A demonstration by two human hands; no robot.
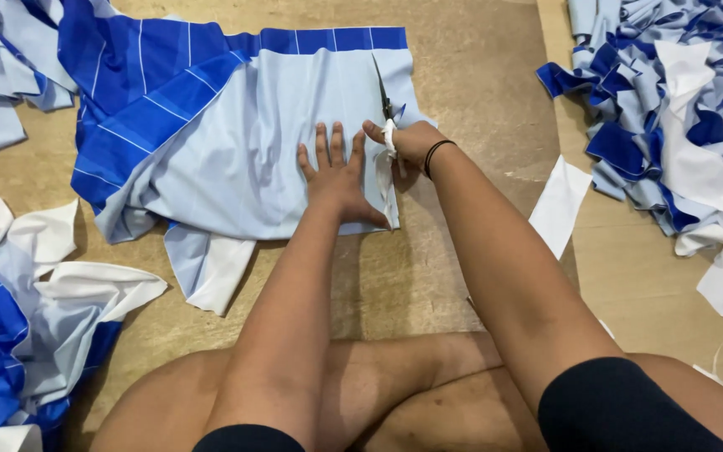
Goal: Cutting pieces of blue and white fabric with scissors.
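My left hand [338, 174] is spread flat, palm down, pinning the pale blue cloth sheet with dark blue striped border [236, 125] to the brown board floor [479, 75]. My right hand [403, 146] sits just to its right, fingers closed through the cloth-wrapped loops of the dark metal scissors [383, 92]. Blades point away from me, along the sheet's right edge; can't tell how far apart they are.

The sheet lies under and ahead of both hands, border at the far end, bunched to the left of my left hand.

To do this cut well, my read:
- keep the left palm close beside the blade line so the cloth stays taut and flat
- keep left fingertips behind the blade tips
- cut straight toward the dark border, parallel to the right edge, so the strip stays even
- watch wrinkles near the left thumb; they could skew the line

Room: bare board to the right of my right hand up to a white cloth scrap [558, 205]. Heap of blue and white cloth strips [679, 117] beyond that. More blue and white cloth pieces [18, 318] well left, near my knee.
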